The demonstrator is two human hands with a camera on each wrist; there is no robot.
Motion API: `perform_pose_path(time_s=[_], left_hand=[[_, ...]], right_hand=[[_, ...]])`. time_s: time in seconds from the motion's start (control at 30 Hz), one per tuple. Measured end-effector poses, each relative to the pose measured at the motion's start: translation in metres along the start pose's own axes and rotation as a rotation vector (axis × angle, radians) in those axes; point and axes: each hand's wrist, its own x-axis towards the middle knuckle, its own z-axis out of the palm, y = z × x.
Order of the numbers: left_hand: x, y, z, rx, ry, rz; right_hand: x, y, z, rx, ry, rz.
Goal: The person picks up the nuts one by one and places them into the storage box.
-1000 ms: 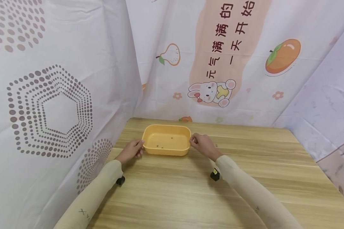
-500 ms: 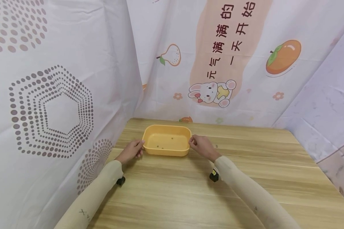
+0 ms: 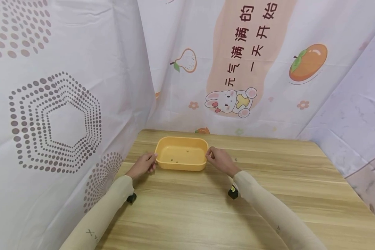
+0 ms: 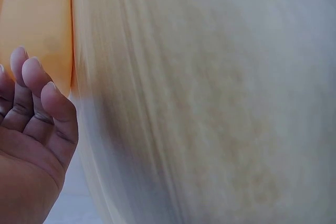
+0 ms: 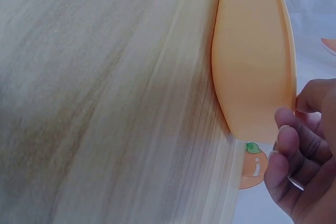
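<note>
A yellow-orange rectangular plastic tub (image 3: 181, 167) with rounded corners stands on the wooden table. Three tiny greyish bits lie on its floor, too small to identify. My left hand (image 3: 142, 163) holds the tub's left end, thumb at the rim. At the right end, my right hand (image 3: 221, 159) pinches the rim. The left wrist view has the left hand (image 4: 37, 135) with bent fingers against the tub's wall (image 4: 39, 19); its thumb is out of sight. In the right wrist view, the right hand's (image 5: 310, 156) curled fingers lie beside the tub's corner (image 5: 257, 66).
One more tiny bit (image 3: 235, 159) lies on the wooden table (image 3: 187, 208), right of the tub. A patterned white cloth (image 3: 122, 69) hangs along the left, and a printed cloth (image 3: 172, 104) hangs behind the table. Black wrist cameras (image 3: 233, 192) sit under both sleeves.
The right hand and wrist have shifted very slightly left at the tub's end. The tub, the bits and the left hand look the same.
</note>
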Motion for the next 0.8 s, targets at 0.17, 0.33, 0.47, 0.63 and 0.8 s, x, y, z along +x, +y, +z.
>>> perform_pose_path(time_s=[0.17,0.33,0.47,0.63,0.8], left_hand=[[0.0,0.0,-0.001,0.001,-0.003,-0.001],[0.001,-0.001,-0.002,-0.005,-0.009,0.007],[0.0,0.0,-0.002,-0.01,-0.013,0.014],[-0.001,0.0,-0.002,-0.002,-0.017,0.024],[-0.001,0.001,-0.002,-0.002,-0.014,0.023]], right_hand=[[-0.002,-0.001,0.0,0.006,0.001,0.006],[-0.002,0.0,0.0,0.015,0.007,0.014],[-0.002,0.001,0.0,0.021,0.004,0.019],[-0.004,0.005,-0.001,0.024,0.016,0.004],[-0.007,0.011,-0.003,0.016,0.027,0.005]])
